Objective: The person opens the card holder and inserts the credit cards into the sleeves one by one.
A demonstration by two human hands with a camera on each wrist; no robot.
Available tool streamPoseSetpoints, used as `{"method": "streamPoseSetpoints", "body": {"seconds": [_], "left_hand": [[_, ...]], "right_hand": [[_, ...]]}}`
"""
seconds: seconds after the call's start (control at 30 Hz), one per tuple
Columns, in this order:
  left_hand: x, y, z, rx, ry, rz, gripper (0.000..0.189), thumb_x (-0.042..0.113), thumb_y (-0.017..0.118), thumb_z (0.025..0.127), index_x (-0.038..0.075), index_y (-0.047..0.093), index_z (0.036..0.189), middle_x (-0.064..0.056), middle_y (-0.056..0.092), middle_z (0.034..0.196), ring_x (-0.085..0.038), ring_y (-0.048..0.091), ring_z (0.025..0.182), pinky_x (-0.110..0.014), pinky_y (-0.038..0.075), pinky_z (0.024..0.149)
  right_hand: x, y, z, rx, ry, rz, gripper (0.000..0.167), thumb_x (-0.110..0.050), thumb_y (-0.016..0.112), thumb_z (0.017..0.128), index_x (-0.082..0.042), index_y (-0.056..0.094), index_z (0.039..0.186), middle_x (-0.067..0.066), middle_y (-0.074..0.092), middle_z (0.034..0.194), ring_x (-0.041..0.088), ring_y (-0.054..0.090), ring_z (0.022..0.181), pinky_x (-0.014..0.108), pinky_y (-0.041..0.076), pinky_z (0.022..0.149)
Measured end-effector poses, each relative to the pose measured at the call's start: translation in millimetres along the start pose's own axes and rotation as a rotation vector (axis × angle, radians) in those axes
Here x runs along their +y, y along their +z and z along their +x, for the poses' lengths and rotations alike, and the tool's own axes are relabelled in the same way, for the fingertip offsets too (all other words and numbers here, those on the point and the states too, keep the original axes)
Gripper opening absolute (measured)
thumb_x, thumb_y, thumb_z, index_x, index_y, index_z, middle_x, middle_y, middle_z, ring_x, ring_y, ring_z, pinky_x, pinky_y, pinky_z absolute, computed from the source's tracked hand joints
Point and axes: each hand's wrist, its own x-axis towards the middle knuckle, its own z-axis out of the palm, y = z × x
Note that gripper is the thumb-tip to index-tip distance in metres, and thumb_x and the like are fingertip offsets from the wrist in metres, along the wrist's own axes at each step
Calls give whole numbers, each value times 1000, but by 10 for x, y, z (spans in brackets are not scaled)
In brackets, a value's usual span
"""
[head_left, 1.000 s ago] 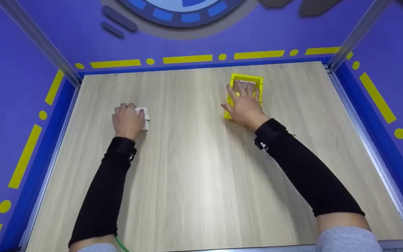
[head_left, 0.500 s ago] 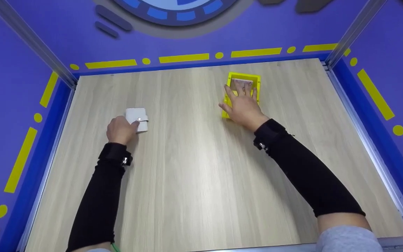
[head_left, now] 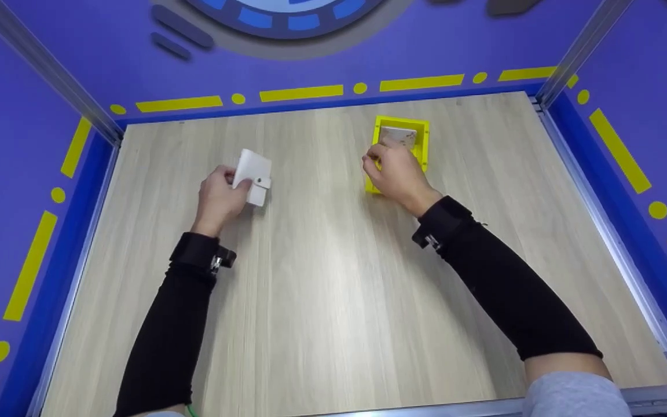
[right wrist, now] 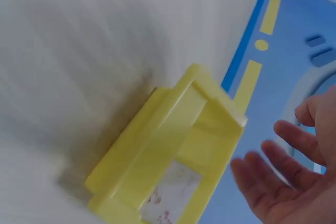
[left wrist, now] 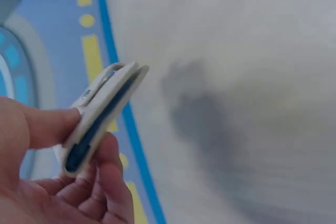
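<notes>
Wallet [head_left: 252,168], white and folded, is in the left hand [head_left: 217,200], pinched between the thumb on one face and bent fingers on the other. It is tilted and held up off the table [head_left: 333,260], on the left side — the left wrist view shows a soft shadow well apart from it. A strap [head_left: 262,182] with a round snap crosses its face and edge (dark blue shows between the covers).

The right hand [head_left: 401,172] is over the near left part of a yellow bin [head_left: 425,145], its fingers loosely bent and a little spread; whether any fingertip touches the rim, I cannot tell. Inside the bin, toward its far end, lies a pale card [head_left: 398,136] with small reddish marks.

Both forearms wear black sleeves [head_left: 162,336], with a black band [head_left: 445,220] at each wrist. Behind the table stands a purple-blue wall [head_left: 293,74] — yellow dashes and dots run along its base.
</notes>
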Motion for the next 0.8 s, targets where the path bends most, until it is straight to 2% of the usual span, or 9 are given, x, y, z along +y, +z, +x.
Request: {"method": "streamPoseSetpoints", "body": {"seconds": [0.03,0.1,0.2,0.37,0.5,0.7,0.8], "left_hand": [[53,36,-5,-6,24,-21,42,25,68,105,-3,62,137,-23,70,129,-36,67,116,-46,55,99],[166,109,-21,-24,70,-62,40,23,69,103,-3,63,133,-22,71,126,-34,68,112,-43,56,95],[342,216,-69,-32,117,-112,36,22,71,100,-3,65,125,-21,72,119,-31,68,105,-39,56,89],[593,395,-179,-48,157,-177,32,22,74,97,0,67,119,-17,75,115,-27,70,103,-37,57,87],[717,543,-264,-64,200,-231,29,23,77,96,3,70,114,-14,78,110,-25,73,98,-35,59,83],[736,716,-334,-96,263,-262,24,24,79,96,6,70,109,-10,79,103,-23,75,92,-31,60,77],[703,760,-363,-119,267,-252,23,24,81,96,7,71,109,-9,80,103,-23,77,92,-31,61,78]], "right_hand": [[-35,6,-8,14,-8,26,29,-28,61,112,-5,77,104,11,69,102,26,66,92,37,56,85],[-121,20,-24,31,-28,74,30,-26,62,111,-6,74,92,8,66,86,24,62,78,34,51,75],[-260,59,-41,22,-67,138,31,-26,62,110,-9,69,85,6,62,78,21,57,72,31,46,70],[-461,103,-82,-34,-106,234,28,-29,66,110,-11,75,90,5,67,84,19,59,77,29,49,73],[-538,124,-127,-67,-110,268,24,-29,69,109,-11,79,97,6,72,90,20,62,81,30,52,75],[-542,179,-148,-114,-92,262,28,-37,73,108,-10,82,106,5,77,96,20,65,85,31,54,78],[-511,209,-152,-150,-65,260,30,-39,73,108,-11,83,109,5,77,97,20,65,86,32,54,78]]}}
